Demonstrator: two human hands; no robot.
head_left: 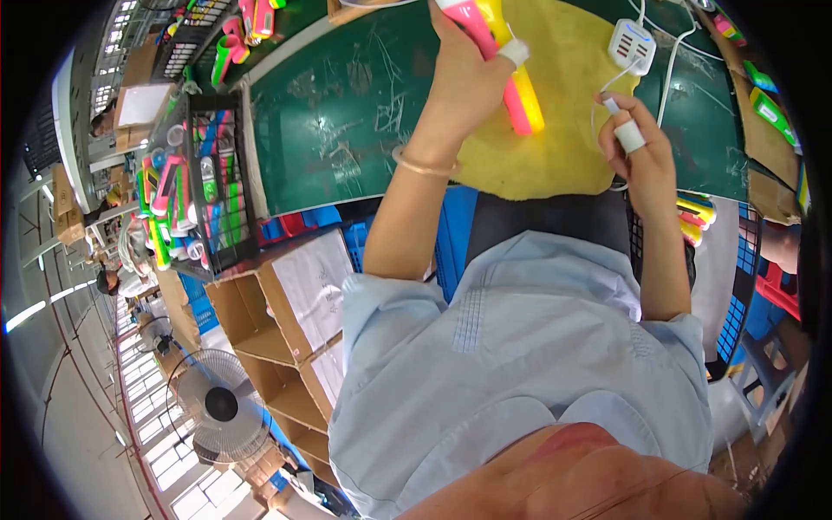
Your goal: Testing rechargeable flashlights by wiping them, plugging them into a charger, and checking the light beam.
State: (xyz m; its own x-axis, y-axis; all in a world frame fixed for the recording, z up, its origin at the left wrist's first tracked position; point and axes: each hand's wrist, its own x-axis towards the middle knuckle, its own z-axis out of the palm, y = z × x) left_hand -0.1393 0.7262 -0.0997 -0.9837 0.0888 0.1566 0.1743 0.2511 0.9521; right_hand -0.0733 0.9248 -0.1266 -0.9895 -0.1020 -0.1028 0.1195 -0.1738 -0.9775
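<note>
My left hand (468,82) is closed around a pink flashlight (472,24) and a yellow flashlight (527,102), which lie side by side over a yellow cloth (563,165). White wrapping covers the thumb of that hand. To the right, my right hand (646,152) pinches a white cable plug (611,106), its fingers bent and a white wrap on one of them. A thin cable runs up from there to a white multi-port USB charger (631,45) at the cloth's far right edge. The flashlights' far ends are partly hidden by my left hand.
The cloth lies on a green worktable (329,130). A black crate (227,191) of colourful flashlights stands at the left, beside cardboard shelving (277,338). More flashlights (771,114) lie at the far right. A white cable (669,78) crosses the table, and a fan (220,404) is at lower left.
</note>
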